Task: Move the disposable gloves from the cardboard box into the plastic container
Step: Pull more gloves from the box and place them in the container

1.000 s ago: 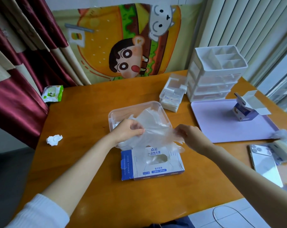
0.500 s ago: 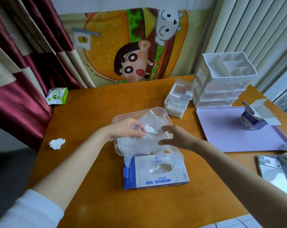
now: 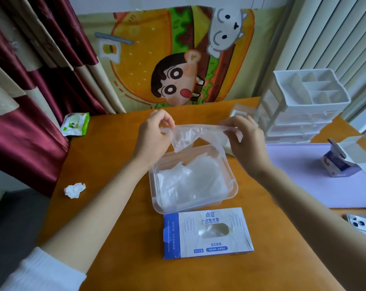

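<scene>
Now: left hand (image 3: 154, 135) and right hand (image 3: 247, 139) are both raised over the far side of the container (image 3: 235, 186). Each pinches one end of a single clear glove (image 3: 190, 134), thumb and fingers clamped on the film. The glove is stretched sideways between my hands and its middle sags toward the container's far rim. Can't tell if it touches the rim.

The container is clear plastic, lid off, mid-table, straight ahead of me. A flat pile (image 3: 190, 183) of clear gloves lies inside it.

The box (image 3: 207, 248) lies flat on the table (image 3: 115, 227), just beside the container's near wall, on my side. It has a blue strip on the left and an oval opening facing up. More clear film (image 3: 213, 230) shows in the opening.

Left side: a crumpled tissue (image 3: 74, 190) near the table edge and a wipes pack (image 3: 75, 124) at the far left corner.

Right side: a purple mat (image 3: 314, 185) with a small open carton (image 3: 341, 162) on it. A white drawer unit (image 3: 303, 114) stands behind the mat, with a divider tray on top. A phone (image 3: 360, 223) lies camera side up at the frame edge, partly cut off. A small clear case (image 3: 238, 111) behind my right hand is mostly hidden.

Back: burger cartoon cloth (image 3: 178, 59) on the wall, red-and-cream curtain (image 3: 20, 101) to the left.

White sleeve (image 3: 37, 271) on my left arm, right forearm bare.
</scene>
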`<state>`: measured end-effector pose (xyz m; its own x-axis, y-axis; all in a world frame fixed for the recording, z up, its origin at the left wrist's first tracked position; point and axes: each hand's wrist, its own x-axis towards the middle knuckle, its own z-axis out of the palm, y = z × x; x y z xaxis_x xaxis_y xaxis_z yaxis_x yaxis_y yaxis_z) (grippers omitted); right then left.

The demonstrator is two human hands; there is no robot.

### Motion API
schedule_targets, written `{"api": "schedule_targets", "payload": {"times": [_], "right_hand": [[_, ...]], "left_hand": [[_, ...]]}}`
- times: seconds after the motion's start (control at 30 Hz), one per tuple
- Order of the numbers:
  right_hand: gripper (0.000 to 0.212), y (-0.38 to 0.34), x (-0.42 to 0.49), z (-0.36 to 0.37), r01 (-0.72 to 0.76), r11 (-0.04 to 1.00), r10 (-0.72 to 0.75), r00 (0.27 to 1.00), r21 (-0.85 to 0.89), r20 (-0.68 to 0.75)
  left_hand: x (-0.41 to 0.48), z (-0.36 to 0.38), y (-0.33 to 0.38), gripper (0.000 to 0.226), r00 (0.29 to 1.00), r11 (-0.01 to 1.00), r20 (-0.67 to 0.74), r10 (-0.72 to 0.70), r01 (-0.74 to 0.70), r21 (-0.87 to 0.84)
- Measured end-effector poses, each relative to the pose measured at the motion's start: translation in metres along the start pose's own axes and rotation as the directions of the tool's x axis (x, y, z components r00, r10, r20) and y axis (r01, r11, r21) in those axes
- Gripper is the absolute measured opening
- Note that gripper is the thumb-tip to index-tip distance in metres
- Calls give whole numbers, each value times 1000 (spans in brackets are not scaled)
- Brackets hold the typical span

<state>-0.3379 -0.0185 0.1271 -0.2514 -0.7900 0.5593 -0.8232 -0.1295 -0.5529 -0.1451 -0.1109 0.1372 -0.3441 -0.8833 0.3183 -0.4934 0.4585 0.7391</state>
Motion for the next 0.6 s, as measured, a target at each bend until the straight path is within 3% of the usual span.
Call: {"api": "schedule_targets", "payload": {"times": [0.07,0.13,0.3,0.4,0.5,0.6], "right_hand": [[29,1,-3,1,84,996,-84,996,-23,4],[33,6,-14,7,146,989,-143,986,-26,88],[43,31,-52,43,144,989,-115,887,-31,447],[60,45,-67,69,65,992,26,723,-105,690],[73,49,-73,88,-16,987,140,557,-158,818],[63,48,-68,95,-28,987,157,382,-158,911]], "left_hand": [[-1,1,-10,24,998,998,-36,56,-56,-7],[-7,4,-31,26,997,997,17,78,-79,24],[-31,15,-81,23,968,973,251,-25,-34,228],[-38,20,-94,25,922,935,381,-63,-79,346],[-40,24,-94,35,864,851,483,-144,-140,505],[-39,28,-87,44,885,809,456,-91,-201,553]]}}
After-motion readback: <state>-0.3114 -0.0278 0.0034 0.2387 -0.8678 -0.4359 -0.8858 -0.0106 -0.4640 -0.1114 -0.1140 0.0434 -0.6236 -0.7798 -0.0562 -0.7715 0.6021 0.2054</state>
